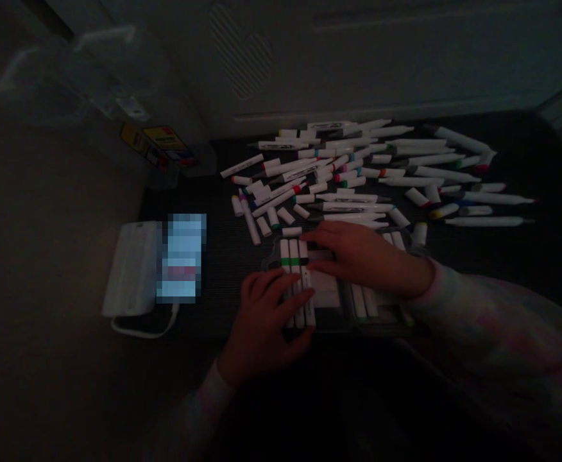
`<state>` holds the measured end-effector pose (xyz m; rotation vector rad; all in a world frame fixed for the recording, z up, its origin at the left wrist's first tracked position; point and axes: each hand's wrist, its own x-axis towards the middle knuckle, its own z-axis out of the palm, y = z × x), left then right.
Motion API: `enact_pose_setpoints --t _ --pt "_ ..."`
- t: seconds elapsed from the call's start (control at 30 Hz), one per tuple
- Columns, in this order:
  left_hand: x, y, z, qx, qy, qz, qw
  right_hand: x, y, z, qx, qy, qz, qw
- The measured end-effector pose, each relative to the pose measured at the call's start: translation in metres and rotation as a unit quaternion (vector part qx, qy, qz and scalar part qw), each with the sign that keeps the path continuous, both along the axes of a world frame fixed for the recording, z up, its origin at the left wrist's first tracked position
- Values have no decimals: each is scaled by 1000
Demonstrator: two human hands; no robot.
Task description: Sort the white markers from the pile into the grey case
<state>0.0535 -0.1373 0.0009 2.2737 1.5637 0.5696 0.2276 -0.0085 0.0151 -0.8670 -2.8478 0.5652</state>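
Observation:
The scene is very dark. My left hand (267, 321) lies flat with fingers stretched over the lower ends of three white markers with green bands (294, 256) that stand side by side in a clear plastic tray (339, 321). My right hand (358, 255) reaches in from the right, fingers extended, resting on the same row near its upper part. More white markers (364, 300) lie in the tray under my right wrist. Whether either hand pinches a marker is hard to see.
A big scatter of white markers with coloured caps (358, 173) covers the dark mat (223, 256) behind the tray. A phone (182, 256) in an opened white case (129, 269) lies left. A clear plastic box with a yellow label (165, 147) stands back left.

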Motion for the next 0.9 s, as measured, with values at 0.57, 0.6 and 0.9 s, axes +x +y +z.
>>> enact_pose_setpoints --t 0.57,0.6,0.9 --pt "-3 -1 -3 24 35 -67 997 -1 -1 0 23 -1 1 1000" --pt "-3 -1 -4 34 42 -69 996 -1 -2 0 26 -2 2 1000" --pt "-2 -2 -10 83 49 -76 992 -2 -3 0 35 -12 7 999"
